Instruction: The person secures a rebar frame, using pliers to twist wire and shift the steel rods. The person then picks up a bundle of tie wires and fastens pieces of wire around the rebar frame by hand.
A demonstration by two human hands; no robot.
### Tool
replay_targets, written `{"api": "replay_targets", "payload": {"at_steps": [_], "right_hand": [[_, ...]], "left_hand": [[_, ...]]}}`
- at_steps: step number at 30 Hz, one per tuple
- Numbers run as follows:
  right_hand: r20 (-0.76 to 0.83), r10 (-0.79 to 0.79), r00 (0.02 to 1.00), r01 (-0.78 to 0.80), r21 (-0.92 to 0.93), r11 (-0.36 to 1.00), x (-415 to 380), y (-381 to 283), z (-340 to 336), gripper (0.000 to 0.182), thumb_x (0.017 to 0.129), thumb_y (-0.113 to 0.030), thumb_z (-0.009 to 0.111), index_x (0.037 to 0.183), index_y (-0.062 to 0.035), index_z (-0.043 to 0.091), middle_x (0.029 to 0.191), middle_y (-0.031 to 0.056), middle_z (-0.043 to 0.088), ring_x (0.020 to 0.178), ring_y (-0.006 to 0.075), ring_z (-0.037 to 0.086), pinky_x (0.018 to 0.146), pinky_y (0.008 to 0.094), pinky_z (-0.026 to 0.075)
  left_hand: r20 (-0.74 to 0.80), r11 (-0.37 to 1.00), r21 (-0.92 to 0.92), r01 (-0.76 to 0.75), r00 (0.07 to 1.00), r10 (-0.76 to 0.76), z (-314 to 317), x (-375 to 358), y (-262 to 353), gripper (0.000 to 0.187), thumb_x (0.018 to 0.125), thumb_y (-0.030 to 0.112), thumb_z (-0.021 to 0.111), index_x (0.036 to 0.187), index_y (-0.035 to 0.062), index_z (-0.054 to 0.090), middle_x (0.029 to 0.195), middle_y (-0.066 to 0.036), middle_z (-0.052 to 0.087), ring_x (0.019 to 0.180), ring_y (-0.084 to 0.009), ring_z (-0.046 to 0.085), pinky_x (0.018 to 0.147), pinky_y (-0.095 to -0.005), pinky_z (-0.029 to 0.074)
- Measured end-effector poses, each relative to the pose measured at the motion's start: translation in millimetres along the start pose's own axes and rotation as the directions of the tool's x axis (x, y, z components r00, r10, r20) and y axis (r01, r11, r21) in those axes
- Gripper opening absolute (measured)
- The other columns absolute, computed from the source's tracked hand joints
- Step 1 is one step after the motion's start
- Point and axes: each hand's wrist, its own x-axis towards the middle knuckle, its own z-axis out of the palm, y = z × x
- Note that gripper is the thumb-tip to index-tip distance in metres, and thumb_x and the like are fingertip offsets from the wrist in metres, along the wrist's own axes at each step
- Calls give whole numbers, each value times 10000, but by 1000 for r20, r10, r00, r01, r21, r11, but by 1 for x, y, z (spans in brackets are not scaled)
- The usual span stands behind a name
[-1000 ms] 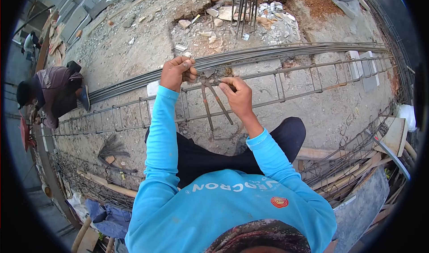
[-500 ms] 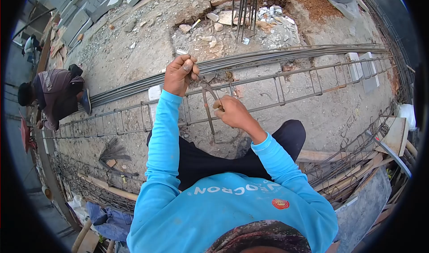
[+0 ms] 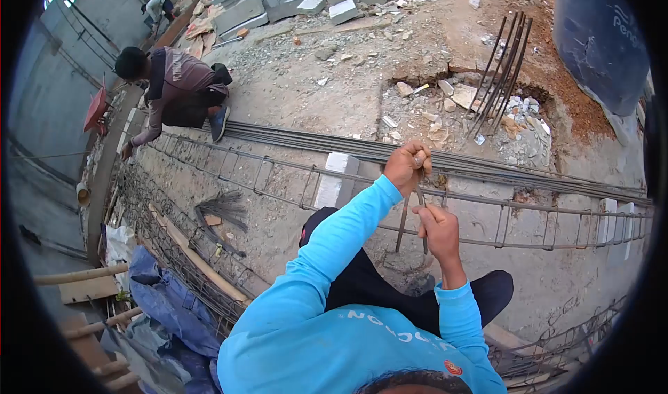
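Observation:
My left hand (image 3: 408, 166) is closed in a fist above the rebar cage (image 3: 263, 172), at the head of a pair of pincers. What sits in its fingers is too small to make out. Just below, my right hand (image 3: 440, 234) grips one handle of the pincers (image 3: 404, 221), whose two handles point down toward me. The jaws are hidden behind my left hand. The cage, long bars joined by square stirrups, lies across in front of me, with a white block (image 3: 337, 178) under it. Beyond it runs a bundle of straight bars (image 3: 299, 143).
A co-worker (image 3: 177, 88) crouches at the cage's left end. A bunch of thin wires (image 3: 226, 209) lies on the ground. Upright bars (image 3: 501, 74) rise from a rubble pit. A blue tank (image 3: 598, 39) stands far right; a blue tarp (image 3: 160, 289) lies lower left.
My view has turned left, so the scene sits further right and lower. My right hand still holds the pincers, whose handles now look nearly parallel. My left hand stays closed.

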Motion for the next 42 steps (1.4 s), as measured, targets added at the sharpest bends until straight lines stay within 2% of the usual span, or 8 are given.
{"api": "replay_targets", "payload": {"at_steps": [2,8,10,16,19,27,33,42], "right_hand": [[-26,-261,965,222,-445,867,6,26,1,235,938,-178,608,999,10,736,577,66,555,547,141,536,532,323,414],[-56,63,996,-79,-374,924,31,48,-21,209,920,-136,624,1030,6,731,696,170,658,641,242,662,617,403,474],[-259,-230,938,90,-461,883,27,46,-18,214,919,-115,640,1084,-9,725,814,227,694,707,307,706,636,417,503],[-264,-521,812,188,-725,662,16,24,-25,263,924,-97,638,1175,-70,711,817,221,699,674,380,682,577,410,521],[-254,-355,900,-20,-837,547,10,21,-35,258,918,-101,642,1164,-100,720,765,187,695,655,376,674,563,427,512],[-248,-370,895,-13,-845,535,8,14,-51,243,918,-107,643,1147,-97,725,746,188,684,640,369,667,564,440,497],[-349,-321,881,25,-641,767,-22,-26,-81,262,938,-47,590,1172,-42,709,733,186,679,638,277,678,592,397,497],[-640,-185,746,-120,-402,908,-102,5,-158,200,954,-47,576,1118,8,676,805,149,719,657,195,667,628,323,512]], "left_hand": [[-77,998,-14,67,995,-68,0,-5,-3,82,1005,51,513,968,67,585,750,-45,582,665,-173,550,636,-346,492],[-58,998,28,59,997,-58,5,-6,-9,110,1016,58,501,1001,40,608,774,-51,600,700,-191,581,667,-362,520],[-154,998,-11,67,986,-68,22,-6,3,117,1027,112,522,1042,37,610,824,-60,626,746,-196,615,723,-362,543],[-207,996,-34,83,974,-88,31,1,-12,232,1055,216,497,1123,32,620,924,-61,668,816,-171,646,757,-329,553],[-229,975,222,-10,971,62,35,1,-15,258,1056,225,496,1125,23,642,959,-63,690,820,-148,652,732,-299,547],[-121,902,400,-163,966,228,43,-2,-15,274,1015,236,602,1158,8,651,908,-44,707,808,-117,657,706,-258,522],[-80,989,130,72,995,-62,98,-9,-21,310,1026,282,582,1178,15,620,941,-73,710,851,-148,691,756,-283,559],[175,953,299,-53,985,0,212,-11,-106,232,1052,192,506,1123,2,618,951,-129,726,809,-173,706,737,-292,555]]}}
